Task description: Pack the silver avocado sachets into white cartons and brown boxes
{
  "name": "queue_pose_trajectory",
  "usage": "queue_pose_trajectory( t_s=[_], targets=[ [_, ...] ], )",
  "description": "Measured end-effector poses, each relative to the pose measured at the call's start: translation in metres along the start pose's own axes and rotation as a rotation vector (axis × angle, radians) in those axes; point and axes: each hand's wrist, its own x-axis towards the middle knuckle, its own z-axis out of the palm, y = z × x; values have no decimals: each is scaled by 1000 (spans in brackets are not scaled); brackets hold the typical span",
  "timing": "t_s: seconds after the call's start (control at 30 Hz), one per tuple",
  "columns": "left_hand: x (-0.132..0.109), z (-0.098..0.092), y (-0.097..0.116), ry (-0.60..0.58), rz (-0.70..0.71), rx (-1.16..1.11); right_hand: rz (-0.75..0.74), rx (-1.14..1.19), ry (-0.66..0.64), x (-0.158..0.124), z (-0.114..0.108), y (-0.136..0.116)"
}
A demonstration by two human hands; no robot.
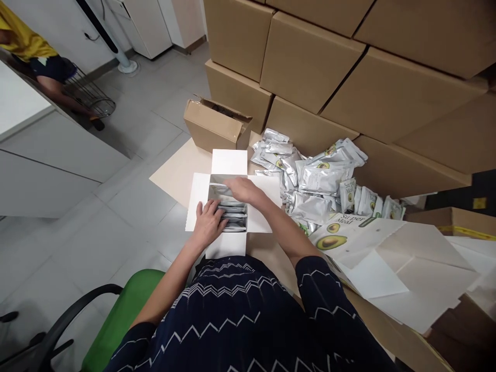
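Observation:
An open white carton [199,201] stands in front of me with its flaps folded outward. Several silver pouches [235,210] are packed upright in a row inside it. My left hand [209,222] rests over the carton's left wall, fingers spread across the tops of the pouches. At the far end of the carton, my right hand [242,189] reaches in with its fingers bent down together on a silver pouch [219,193]; its fingertips are partly hidden.
Loose silver pouches with avocado prints [325,175] lie heaped to the right. Behind them rises a wall of brown boxes [310,57]. A small open brown box [213,124] stands beyond the carton. Printed flat cartons [387,258] lie at right. A person in yellow [27,36] sits far left.

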Motion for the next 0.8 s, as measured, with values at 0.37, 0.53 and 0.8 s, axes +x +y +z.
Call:
queue_pose_trajectory(
  t_s=[0.37,0.53,0.8],
  targets=[
    [4,1,2,-81,-56,66,-178,-63,-336,40,40,11],
    [6,3,2,-122,-71,131,-119,102,-219,20,30,5],
    [5,0,3,-120,-70,121,342,805,916,-37,9,122]
  ],
)
